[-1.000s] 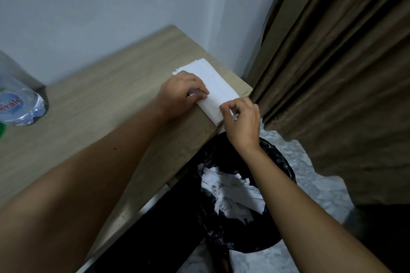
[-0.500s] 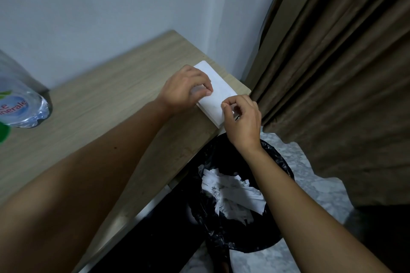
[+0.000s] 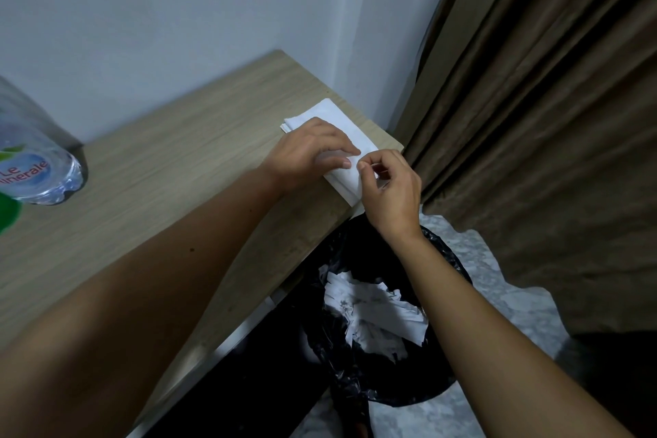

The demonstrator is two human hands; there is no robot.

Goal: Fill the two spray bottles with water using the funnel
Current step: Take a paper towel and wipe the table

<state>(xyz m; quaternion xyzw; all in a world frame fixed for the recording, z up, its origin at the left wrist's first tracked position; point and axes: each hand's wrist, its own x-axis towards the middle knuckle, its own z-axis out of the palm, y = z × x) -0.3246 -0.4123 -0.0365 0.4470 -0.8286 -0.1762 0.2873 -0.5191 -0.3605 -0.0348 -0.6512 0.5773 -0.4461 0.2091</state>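
A stack of white tissue paper (image 3: 334,121) lies at the right corner of the wooden table (image 3: 160,174). My left hand (image 3: 309,149) presses down flat on the stack. My right hand (image 3: 387,188) pinches the near top sheet between thumb and forefinger at the table's edge. A large clear water bottle (image 3: 32,156) with a blue and red label stands at the far left, partly cut off. No spray bottle or funnel is in view.
A bin lined with a black bag (image 3: 377,324) holding crumpled white paper stands on the marble floor below the table's right edge. Brown curtains (image 3: 533,117) hang at the right. A white wall backs the table. A green object (image 3: 7,217) shows at the left edge.
My right hand has risen slightly and its fingers now pinch the top sheet near my left fingertips. My left hand has flattened on the stack. The view shifted a little.
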